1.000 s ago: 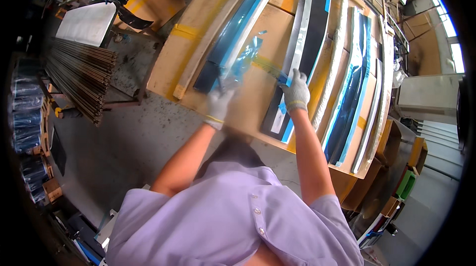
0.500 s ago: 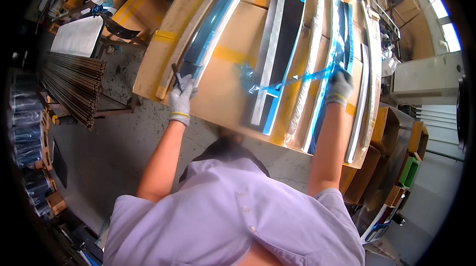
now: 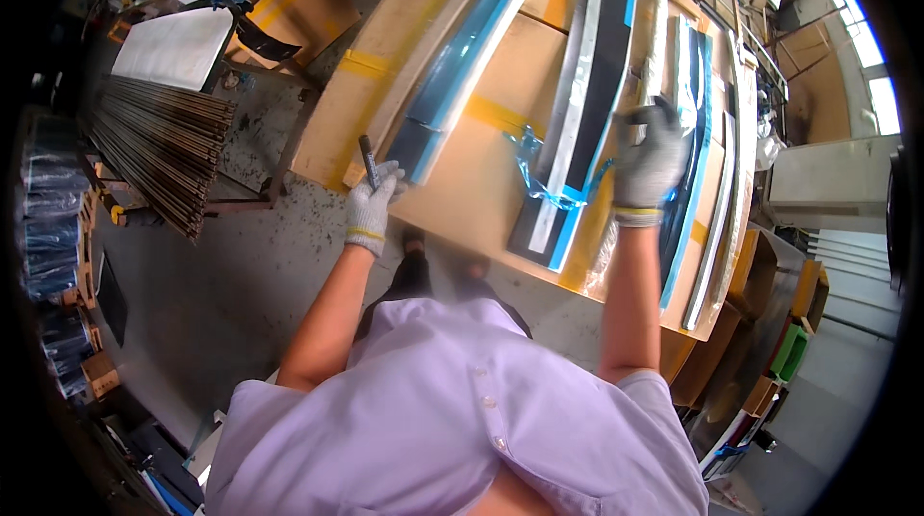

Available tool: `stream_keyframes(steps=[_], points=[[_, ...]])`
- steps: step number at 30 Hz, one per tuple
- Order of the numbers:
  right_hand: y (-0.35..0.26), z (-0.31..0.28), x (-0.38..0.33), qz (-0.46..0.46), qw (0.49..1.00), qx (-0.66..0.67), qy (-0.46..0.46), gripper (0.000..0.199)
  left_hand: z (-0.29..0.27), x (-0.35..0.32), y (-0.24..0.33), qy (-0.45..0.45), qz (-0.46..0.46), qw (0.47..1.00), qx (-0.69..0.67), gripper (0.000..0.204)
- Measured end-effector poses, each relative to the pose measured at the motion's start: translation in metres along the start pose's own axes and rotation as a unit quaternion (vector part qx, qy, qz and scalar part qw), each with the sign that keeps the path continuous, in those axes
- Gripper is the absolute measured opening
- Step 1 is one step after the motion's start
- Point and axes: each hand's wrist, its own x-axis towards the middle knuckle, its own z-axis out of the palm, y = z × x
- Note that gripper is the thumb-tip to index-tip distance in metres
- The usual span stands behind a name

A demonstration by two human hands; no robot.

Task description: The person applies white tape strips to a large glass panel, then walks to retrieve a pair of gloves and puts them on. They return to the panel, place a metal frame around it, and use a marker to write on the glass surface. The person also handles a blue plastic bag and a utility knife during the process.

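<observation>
My left hand, in a grey glove, is closed around a dark pen-shaped tool that points up and away. It is beside the near end of a long strip covered in blue film. Blurred by motion, my gloved right hand hovers over a narrow wrapped strip; its fingers look curled, but what they hold, if anything, cannot be made out. Between the hands lies a black panel with a silver band and blue edging. A crumpled ribbon of blue film lies across its near part.
Cardboard covers the table. More long strips, including a blue-edged one and a white one, lie to the right. A rack of thin metal rods and an open carton stand at left; boxes stand at right.
The blue film ribbon, stretched toward my right hand before, now lies slack on the black panel. My right hand has moved left off the blue-edged strip. The view has shifted slightly.
</observation>
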Motion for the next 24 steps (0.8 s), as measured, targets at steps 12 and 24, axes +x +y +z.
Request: stream_keyframes(steps=[12, 24], points=[[-0.126, 0.238, -0.093, 0.092, 0.95, 0.07, -0.291, 0.056, 0.007, 0.085, 0.002, -0.087, 0.028, 0.995, -0.038, 0.043], [-0.096, 0.249, -0.113, 0.096, 0.952, 0.171, -0.234, 0.052, 0.022, 0.123, -0.031, -0.046, 0.077, 0.994, 0.055, 0.041]])
